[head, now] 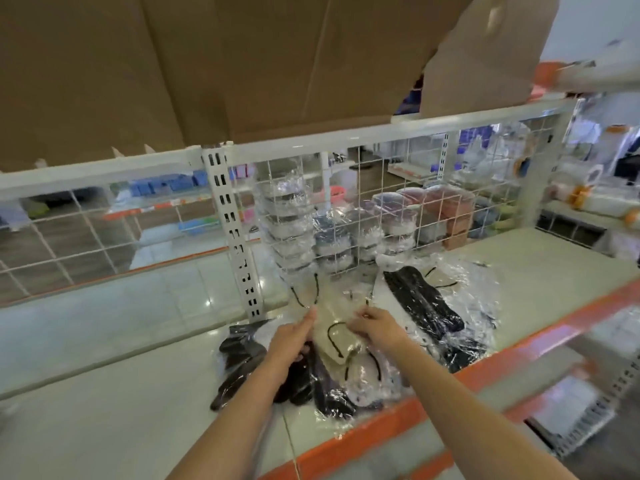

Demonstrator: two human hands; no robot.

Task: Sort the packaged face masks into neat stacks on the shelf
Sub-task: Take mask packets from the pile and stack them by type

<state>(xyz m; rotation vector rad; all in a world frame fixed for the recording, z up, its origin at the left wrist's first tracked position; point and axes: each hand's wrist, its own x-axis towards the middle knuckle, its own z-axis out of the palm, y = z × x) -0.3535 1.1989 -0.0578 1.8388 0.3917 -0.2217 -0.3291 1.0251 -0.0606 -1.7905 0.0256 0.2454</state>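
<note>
A cream face mask with black ear loops in clear plastic (pixel 337 327) sits at the middle of the white shelf (pixel 121 393), atop a loose pile of dark packaged masks (pixel 311 379). My left hand (pixel 291 341) grips its left edge and my right hand (pixel 375 325) pinches its right edge. A stack of black packaged masks (pixel 422 303) lies to the right. Against the wire grid (pixel 381 188), clear-wrapped masks (pixel 294 230) stand in tall stacks.
A white slotted upright post (pixel 235 237) stands just left of the stacks. Large cardboard boxes (pixel 207 64) overhang from the shelf above. The shelf's orange front edge (pixel 485 362) runs diagonally on the right. More shelves with goods show beyond the grid.
</note>
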